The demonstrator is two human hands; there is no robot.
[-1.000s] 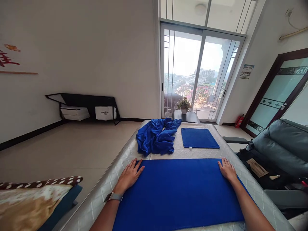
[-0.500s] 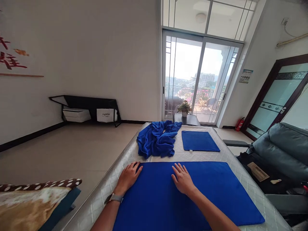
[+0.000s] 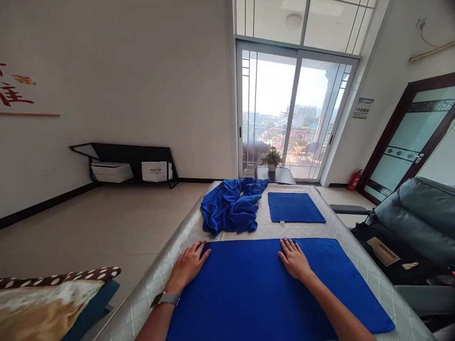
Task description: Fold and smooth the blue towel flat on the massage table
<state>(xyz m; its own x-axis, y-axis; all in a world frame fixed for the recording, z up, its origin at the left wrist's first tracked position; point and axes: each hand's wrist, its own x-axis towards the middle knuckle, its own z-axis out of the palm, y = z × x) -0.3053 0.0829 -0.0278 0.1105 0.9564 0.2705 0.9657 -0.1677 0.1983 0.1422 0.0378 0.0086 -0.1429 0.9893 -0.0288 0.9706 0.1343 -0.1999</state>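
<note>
A large blue cloth lies spread flat across a pale quilted mattress. My left hand rests on the cloth's far left corner, fingers stretched out, a watch on its wrist. Flat on the cloth near its far edge, right of the middle, is my right hand, palm down with fingers extended. Past the far edge sits a crumpled heap of blue cloth. To the right of that heap lies a smaller blue cloth, folded into a neat rectangle with a white tag on its near edge.
A patterned pillow or blanket is at the lower left. A dark leather armchair with items on its seat stands along the right. Beyond the mattress, a potted plant sits on a chair before the glass doors.
My right hand has slid to the right along the cloth's far part. My left hand stays at the far left corner. The camera view has shifted slightly.
</note>
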